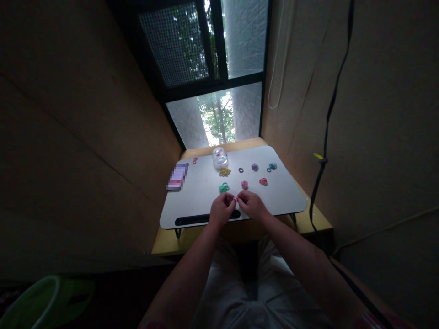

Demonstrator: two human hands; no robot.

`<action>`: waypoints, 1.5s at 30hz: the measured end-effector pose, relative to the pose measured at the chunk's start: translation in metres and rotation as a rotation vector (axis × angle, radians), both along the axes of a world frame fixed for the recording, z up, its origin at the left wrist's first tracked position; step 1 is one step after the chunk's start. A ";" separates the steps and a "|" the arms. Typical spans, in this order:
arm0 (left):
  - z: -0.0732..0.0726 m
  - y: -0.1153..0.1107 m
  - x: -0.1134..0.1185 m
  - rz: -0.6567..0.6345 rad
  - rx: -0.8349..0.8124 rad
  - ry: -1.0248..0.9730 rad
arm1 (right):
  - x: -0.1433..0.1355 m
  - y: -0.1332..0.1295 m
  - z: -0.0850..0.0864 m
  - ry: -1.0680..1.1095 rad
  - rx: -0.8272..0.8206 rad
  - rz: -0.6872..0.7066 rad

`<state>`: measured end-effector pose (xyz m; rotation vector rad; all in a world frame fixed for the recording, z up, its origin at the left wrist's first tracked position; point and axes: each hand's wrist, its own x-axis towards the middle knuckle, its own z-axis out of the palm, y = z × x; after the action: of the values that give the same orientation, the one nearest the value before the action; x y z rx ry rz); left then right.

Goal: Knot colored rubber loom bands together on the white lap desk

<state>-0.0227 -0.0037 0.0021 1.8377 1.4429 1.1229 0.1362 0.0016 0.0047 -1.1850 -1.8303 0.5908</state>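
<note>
My left hand (222, 208) and my right hand (251, 204) meet above the front part of the white lap table (192, 196). Both are closed, fingertips pinched together on a small pale pink thing (236, 198), mostly hidden by the fingers. Just beyond them lie a clump of green bands (224, 187) and a clump of pink bands (244, 184). A red clump (263, 182) is to the right. Farther back are yellow bands (225, 172), a dark ring (241, 170), a purple clump (254, 167) and blue bands (272, 166).
A clear plastic jar (220, 158) is at the table's back. Red bands (195, 161) and a phone (177, 177) lie on the left. A black slot (192, 220) runs along the front edge. A dark cord (331, 105) hangs at the right; a green basin (48, 301) sits lower left.
</note>
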 end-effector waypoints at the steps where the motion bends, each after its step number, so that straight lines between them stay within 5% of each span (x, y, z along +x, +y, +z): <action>1: 0.000 0.000 0.000 0.002 0.002 0.002 | 0.000 0.000 0.000 0.000 -0.001 -0.001; 23: 0.003 0.000 -0.001 0.013 -0.003 0.045 | 0.000 0.003 -0.012 0.100 -0.029 0.061; 45: 0.001 0.005 0.001 0.099 -0.020 0.090 | 0.000 0.002 -0.004 0.043 -0.020 0.026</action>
<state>-0.0212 0.0013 0.0030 1.8419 1.6064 1.0809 0.1359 0.0037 0.0006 -1.1547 -1.8098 0.6454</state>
